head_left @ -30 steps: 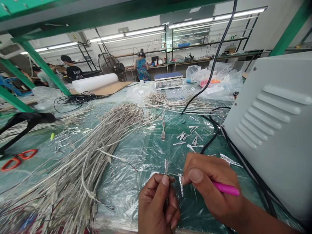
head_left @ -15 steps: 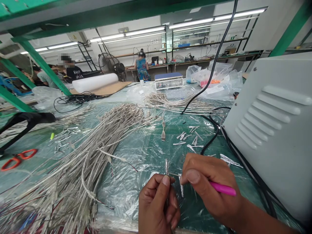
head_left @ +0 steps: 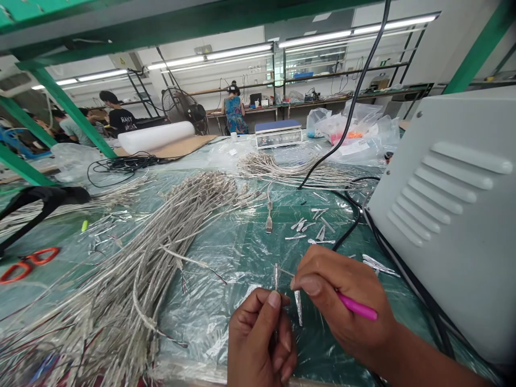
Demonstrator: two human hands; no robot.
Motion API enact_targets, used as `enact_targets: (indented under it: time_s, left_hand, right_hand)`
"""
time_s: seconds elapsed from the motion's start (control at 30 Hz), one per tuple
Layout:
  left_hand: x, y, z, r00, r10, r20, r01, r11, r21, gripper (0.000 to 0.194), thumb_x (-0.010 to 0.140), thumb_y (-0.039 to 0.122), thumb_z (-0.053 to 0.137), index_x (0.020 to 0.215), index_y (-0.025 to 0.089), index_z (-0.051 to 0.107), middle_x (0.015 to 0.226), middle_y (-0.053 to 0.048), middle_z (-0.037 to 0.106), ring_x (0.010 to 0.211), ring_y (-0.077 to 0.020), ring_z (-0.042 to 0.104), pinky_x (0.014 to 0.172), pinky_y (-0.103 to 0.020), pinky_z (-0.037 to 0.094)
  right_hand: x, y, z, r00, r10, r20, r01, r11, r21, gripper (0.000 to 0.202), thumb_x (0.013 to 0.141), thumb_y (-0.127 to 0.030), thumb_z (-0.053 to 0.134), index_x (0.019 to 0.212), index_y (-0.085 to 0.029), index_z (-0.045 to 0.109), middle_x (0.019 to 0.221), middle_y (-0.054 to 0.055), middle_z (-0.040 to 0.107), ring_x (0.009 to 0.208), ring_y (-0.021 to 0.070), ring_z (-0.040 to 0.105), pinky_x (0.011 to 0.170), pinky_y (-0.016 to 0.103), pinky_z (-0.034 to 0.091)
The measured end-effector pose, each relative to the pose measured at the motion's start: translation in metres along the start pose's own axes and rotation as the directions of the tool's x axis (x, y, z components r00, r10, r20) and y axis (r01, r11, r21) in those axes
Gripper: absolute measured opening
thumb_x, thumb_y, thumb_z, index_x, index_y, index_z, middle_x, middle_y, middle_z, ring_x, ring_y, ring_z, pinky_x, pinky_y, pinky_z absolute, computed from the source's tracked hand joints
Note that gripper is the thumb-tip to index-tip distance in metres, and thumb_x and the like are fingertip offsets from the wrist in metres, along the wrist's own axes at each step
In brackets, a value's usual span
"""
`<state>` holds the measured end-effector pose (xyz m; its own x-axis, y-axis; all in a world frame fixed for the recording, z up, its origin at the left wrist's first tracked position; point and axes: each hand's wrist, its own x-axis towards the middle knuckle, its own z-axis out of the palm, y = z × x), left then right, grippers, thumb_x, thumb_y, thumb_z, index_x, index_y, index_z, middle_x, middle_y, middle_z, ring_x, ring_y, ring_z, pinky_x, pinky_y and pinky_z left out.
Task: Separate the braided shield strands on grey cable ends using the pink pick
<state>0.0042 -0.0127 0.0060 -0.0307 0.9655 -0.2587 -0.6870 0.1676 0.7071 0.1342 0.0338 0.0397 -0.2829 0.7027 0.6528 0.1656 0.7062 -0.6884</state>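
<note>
Between thumb and index finger, my left hand pinches a small silver foil-wrapped piece, which stands upright above the fingertips. Its lower part is hidden in the hand. My right hand is closed around a slim tool with a pink handle. A thin metal tip reaches from those fingers to the side of the foil-wrapped piece, near its top. Just below the right fingertips is a narrow foil strip. A cable with a USB plug lies beyond the hands.
Left is a big bundle of pale cables, with orange-handled scissors farther over. Foil scraps lie scattered beyond my hands. A grey vented metal box and a black cord border the right. Behind stands a scale.
My right hand has shifted slightly left, carrying the pink tool, and its tip now sits higher on the foil-wrapped piece. The narrow foil strip below shows apart from the tip. My left hand stays put.
</note>
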Motion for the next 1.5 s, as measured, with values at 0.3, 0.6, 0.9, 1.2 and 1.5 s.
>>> enact_targets:
  time_s: [0.3, 0.6, 0.9, 1.2, 1.5]
  left_hand:
    - [-0.0002, 0.0006, -0.0001, 1.000, -0.026, -0.007, 0.026, 1.000, 0.012, 0.026, 0.076, 0.037, 0.076, 0.068, 0.015, 0.067, 0.040, 0.006, 0.048, 0.030, 0.0010, 0.020, 0.028, -0.010, 0.027]
    - [-0.0006, -0.0012, 0.0023, 0.999, 0.017, -0.046, -0.018, 1.000, -0.007, 0.028, 0.075, 0.035, 0.078, 0.064, 0.015, 0.060, 0.044, 0.004, 0.054, 0.030, 0.0011, 0.020, 0.028, -0.010, 0.026]
    - [-0.0007, -0.0012, 0.0029, 0.999, 0.020, -0.048, -0.020, 1.000, 0.013, 0.028, 0.076, 0.035, 0.077, 0.066, 0.016, 0.060, 0.044, 0.004, 0.054, 0.031, 0.0015, 0.018, 0.028, -0.010, 0.026]
    - [-0.0002, -0.0014, 0.0037, 0.998, 0.030, -0.055, -0.030, 1.000, 0.003, 0.032, 0.075, 0.035, 0.078, 0.061, 0.015, 0.058, 0.043, 0.004, 0.053, 0.031, 0.0017, 0.019, 0.028, -0.010, 0.026]
    - [-0.0009, 0.0011, 0.0000, 1.000, 0.010, -0.024, -0.010, 1.000, 0.006, 0.024, 0.078, 0.037, 0.074, 0.071, 0.015, 0.068, 0.044, 0.004, 0.053, 0.031, 0.0005, 0.020, 0.029, -0.011, 0.028]
  right_hand:
    - [-0.0004, -0.0006, -0.0033, 0.986, 0.086, -0.142, -0.085, 0.996, 0.017, 0.027, 0.098, -0.021, 0.047, 0.074, -0.018, 0.061, 0.065, -0.001, 0.052, 0.058, 0.0107, 0.048, 0.056, 0.026, 0.038]
    - [-0.0014, -0.0028, -0.0025, 0.999, -0.032, 0.026, 0.030, 0.997, 0.064, 0.031, 0.097, -0.021, 0.043, 0.069, -0.017, 0.055, 0.058, 0.000, 0.051, 0.054, 0.0111, 0.047, 0.051, 0.027, 0.033]
    - [-0.0007, -0.0042, -0.0015, 0.998, -0.045, 0.053, 0.043, 0.998, 0.044, 0.031, 0.097, -0.023, 0.044, 0.069, -0.017, 0.057, 0.057, 0.000, 0.053, 0.054, 0.0116, 0.048, 0.051, 0.027, 0.034]
    - [0.0012, -0.0036, 0.0000, 0.994, -0.098, 0.058, 0.103, 0.990, -0.097, 0.032, 0.097, -0.022, 0.044, 0.067, -0.017, 0.056, 0.056, -0.001, 0.048, 0.053, 0.0106, 0.045, 0.051, 0.026, 0.032]
    - [0.0033, 0.0040, 0.0032, 0.983, 0.132, -0.130, -0.157, 0.966, -0.205, 0.030, 0.098, -0.024, 0.047, 0.070, -0.019, 0.054, 0.062, -0.002, 0.045, 0.057, 0.0111, 0.042, 0.055, 0.028, 0.034]
